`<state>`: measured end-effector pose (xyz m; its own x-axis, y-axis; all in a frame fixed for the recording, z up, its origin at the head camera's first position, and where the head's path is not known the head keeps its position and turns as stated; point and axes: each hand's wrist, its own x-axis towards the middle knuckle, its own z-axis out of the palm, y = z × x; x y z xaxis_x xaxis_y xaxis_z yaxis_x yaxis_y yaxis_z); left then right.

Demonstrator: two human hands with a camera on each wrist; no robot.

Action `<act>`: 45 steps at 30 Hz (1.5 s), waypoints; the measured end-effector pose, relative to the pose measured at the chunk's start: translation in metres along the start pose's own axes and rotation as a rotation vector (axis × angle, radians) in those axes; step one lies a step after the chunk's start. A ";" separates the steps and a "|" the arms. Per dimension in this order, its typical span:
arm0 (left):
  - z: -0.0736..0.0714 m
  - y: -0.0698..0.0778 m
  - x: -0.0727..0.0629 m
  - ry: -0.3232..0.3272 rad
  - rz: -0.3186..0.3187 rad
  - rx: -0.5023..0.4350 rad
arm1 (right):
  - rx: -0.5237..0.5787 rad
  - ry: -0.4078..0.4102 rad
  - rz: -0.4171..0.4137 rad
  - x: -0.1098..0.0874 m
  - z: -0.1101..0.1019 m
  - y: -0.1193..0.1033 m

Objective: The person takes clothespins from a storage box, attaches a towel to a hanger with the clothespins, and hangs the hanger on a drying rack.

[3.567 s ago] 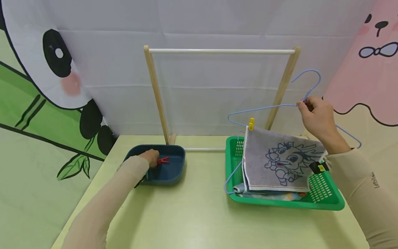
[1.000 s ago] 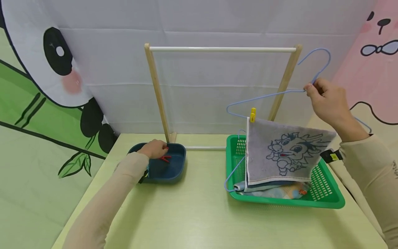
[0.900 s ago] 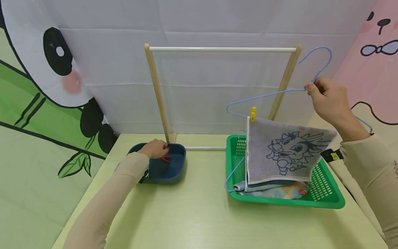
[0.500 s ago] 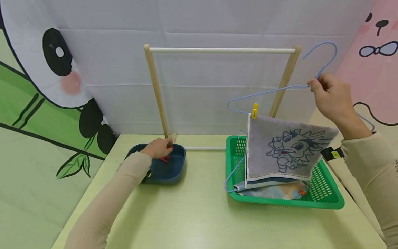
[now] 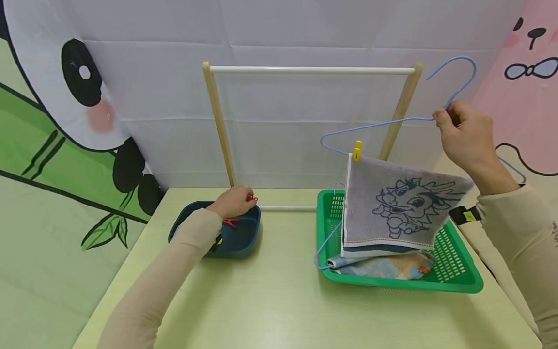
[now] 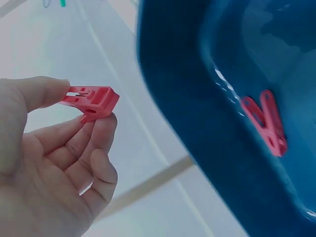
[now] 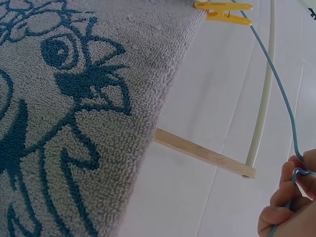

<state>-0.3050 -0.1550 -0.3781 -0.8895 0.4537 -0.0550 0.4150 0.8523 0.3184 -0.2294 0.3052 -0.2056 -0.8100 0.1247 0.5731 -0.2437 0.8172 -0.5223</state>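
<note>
My left hand [image 5: 233,202] pinches a red clothespin [image 6: 101,98] between thumb and fingers, over the right rim of the dark blue tub [image 5: 244,247]. Another red clothespin [image 5: 231,223] lies inside the tub. With my right hand [image 5: 468,140] I grip a blue wire hanger [image 5: 375,125] just below its hook, holding it raised and tilted. From its lower bar hangs a grey towel [image 5: 405,203] with a blue dragon print, fastened at the left corner by a yellow clothespin [image 5: 357,151]. The towel's other top corner slants behind my right wrist.
A green basket [image 5: 392,282] below the towel holds a folded patterned cloth [image 5: 388,266] and another blue hanger [image 5: 321,252]. Behind stands a wooden rack with a white top rail [image 5: 311,71]. Printed cloth backs the table [image 5: 279,300].
My left hand has come up from inside the tub and moved right with a red clothespin. The right hand has raised the hanger, lifting the towel higher over the basket.
</note>
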 end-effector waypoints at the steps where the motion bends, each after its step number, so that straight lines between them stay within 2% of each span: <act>1: -0.001 0.003 0.001 0.000 0.002 -0.010 | -0.004 0.004 -0.002 0.000 0.000 0.000; 7: -0.001 0.020 0.008 0.013 0.038 -0.058 | -0.011 0.041 -0.028 0.000 0.003 0.000; 11: -0.002 0.033 0.011 0.029 0.058 -0.089 | -0.018 0.030 -0.055 -0.001 0.008 0.000; 17: -0.005 0.058 0.016 0.038 0.095 -0.146 | -0.039 -0.062 -0.049 -0.003 0.015 0.002; 23: -0.007 0.075 0.022 0.063 0.159 -0.187 | -0.033 -0.101 -0.063 -0.005 0.022 0.005; 28: -0.011 0.086 0.024 0.093 0.204 -0.195 | -0.011 -0.171 -0.052 -0.007 0.025 0.006; 37: -0.013 0.101 0.026 0.048 0.242 -0.266 | 0.027 -0.374 0.016 -0.011 0.027 0.005; 45: -0.014 0.112 0.031 0.052 0.289 -0.286 | 0.081 -0.458 0.064 -0.012 0.034 0.006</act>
<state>-0.2889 -0.0489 -0.3303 -0.7556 0.6438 0.1206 0.5856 0.5815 0.5647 -0.2392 0.2897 -0.2371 -0.9723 -0.1028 0.2101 -0.2119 0.7673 -0.6052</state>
